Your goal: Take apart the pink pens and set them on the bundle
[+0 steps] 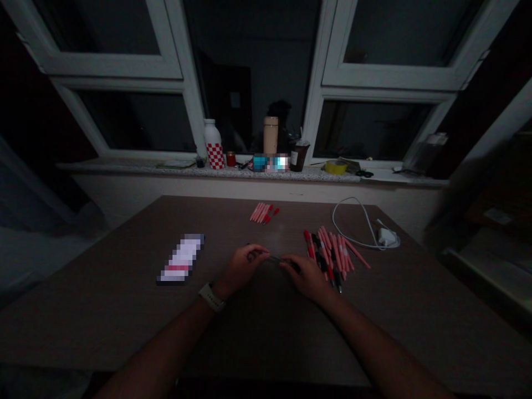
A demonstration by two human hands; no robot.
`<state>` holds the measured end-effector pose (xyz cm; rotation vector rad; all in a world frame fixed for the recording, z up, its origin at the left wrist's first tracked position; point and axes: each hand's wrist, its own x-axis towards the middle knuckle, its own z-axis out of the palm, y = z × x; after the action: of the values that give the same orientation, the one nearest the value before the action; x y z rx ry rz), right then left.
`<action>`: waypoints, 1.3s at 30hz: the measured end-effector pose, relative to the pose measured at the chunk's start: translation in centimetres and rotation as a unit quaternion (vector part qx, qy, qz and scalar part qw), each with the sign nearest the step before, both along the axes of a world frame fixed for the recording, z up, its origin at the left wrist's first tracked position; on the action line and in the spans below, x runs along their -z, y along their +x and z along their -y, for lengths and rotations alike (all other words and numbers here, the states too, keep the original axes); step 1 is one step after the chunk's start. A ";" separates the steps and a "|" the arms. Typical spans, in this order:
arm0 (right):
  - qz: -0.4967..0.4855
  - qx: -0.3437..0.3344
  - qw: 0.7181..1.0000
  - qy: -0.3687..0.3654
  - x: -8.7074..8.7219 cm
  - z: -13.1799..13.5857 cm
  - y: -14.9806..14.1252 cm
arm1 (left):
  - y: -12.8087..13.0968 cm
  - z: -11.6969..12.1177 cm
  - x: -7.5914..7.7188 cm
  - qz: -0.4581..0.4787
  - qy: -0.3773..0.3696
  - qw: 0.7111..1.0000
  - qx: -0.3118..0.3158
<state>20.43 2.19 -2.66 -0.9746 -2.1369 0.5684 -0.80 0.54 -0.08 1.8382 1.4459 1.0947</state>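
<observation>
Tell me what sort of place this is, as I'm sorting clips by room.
Probably a room at home or in a dormitory, at night: a desk with pens and a phone, below a dark window whose sill holds bottles.

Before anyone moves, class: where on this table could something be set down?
Bare table shows left of the phone, between the phone and small pen group, between the forearms, and right of the right forearm. It is crowded beside the right hand, where the big pen pile lies, with the charger and cable beyond.
</observation>
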 end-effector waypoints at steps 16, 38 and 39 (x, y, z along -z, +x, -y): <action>-0.022 -0.020 0.996 -0.079 0.0 0.1 -0.3 | 0.2 0.3 0.1 0.004 -0.007 1.000 0.028; -0.075 -0.009 0.989 -0.129 0.1 0.2 -0.8 | 0.4 0.2 0.3 0.016 -0.005 0.999 0.032; -0.085 0.000 0.988 -0.132 0.1 0.2 -0.8 | 0.4 0.2 0.3 0.015 -0.007 0.999 0.031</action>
<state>19.62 2.00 -2.76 -1.0270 -1.9438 0.9185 -0.40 0.38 -0.34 1.8367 1.3658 1.0755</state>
